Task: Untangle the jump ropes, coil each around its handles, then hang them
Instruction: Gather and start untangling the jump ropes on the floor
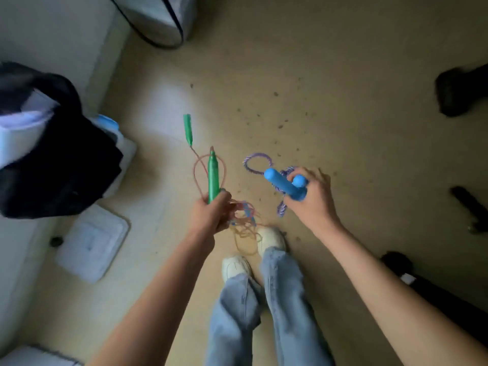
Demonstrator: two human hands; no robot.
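Fingers of the left hand curl round the near end of a green handle, which stands up and away from the fist, together with a loose bundle of thin reddish rope. That rope makes a loop round the held handle and runs on to a second green handle, which hangs farther off to the left. More of its strands dangle in a tangle below the fist, above the person's pale shoes. The right hand grips two thick blue handles side by side, fingers wrapped over them. Their braided purple rope forms a small ring to the left of the handles and drops in a short twisted length below them. Both ropes hang well apart over the tan floor. A dark bag sits at the left.
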